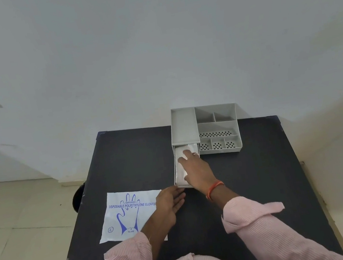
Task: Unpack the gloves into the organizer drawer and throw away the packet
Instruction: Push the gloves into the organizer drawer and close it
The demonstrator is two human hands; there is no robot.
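Note:
A grey organizer stands at the back of the dark table, its drawer pulled out toward me on the left side. White folded gloves lie inside the drawer. My right hand lies flat on the gloves with its fingers spread. The white packet, printed with a blue hand and "Disposable Polyethylene Gloves", lies flat at the table's left edge. My left hand rests on the packet's right end, fingers extended toward the drawer's front corner.
The organizer's right side has several open compartments, some with perforated floors. The dark table stands against a pale wall. A black round object sits on the tiled floor left of the table.

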